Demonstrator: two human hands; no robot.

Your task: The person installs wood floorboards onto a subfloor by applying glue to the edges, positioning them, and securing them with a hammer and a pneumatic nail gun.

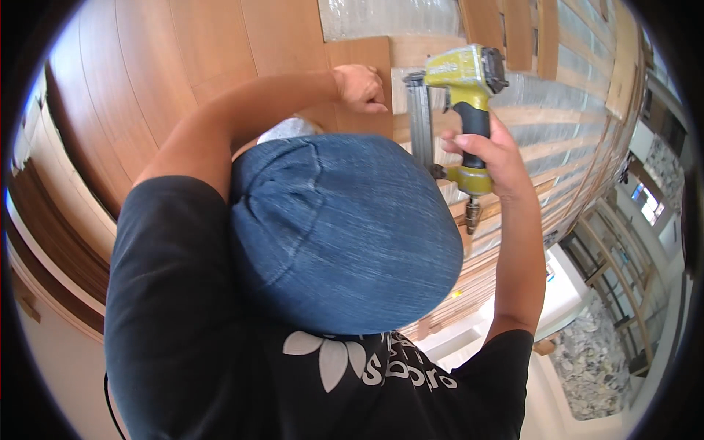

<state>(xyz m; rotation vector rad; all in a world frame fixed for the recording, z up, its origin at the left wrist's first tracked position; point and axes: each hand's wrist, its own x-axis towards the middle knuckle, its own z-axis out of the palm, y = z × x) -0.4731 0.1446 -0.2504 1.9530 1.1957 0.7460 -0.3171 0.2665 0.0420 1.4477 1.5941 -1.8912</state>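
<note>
My right hand (pixel 488 150) grips the black handle of a yellow-green pneumatic nail gun (pixel 463 72), whose long magazine stands to the left of the handle and whose air fitting points downward in the picture. My left hand (pixel 359 88) rests with curled fingers on a loose-edged wooden plank (pixel 378 51) beside laid brown floor boards (pixel 205 37); its palm is hidden. My bent knee in blue jeans fills the middle of the head view, below both hands.
Light battens (pixel 579 51) over clear sheeting (pixel 433 18) continue to the right, with some brown boards across them. Dark and pale plank edges (pixel 55 249) curve along the left. At the far right are a white fixture, wooden framing and a marbled slab (pixel 594 359).
</note>
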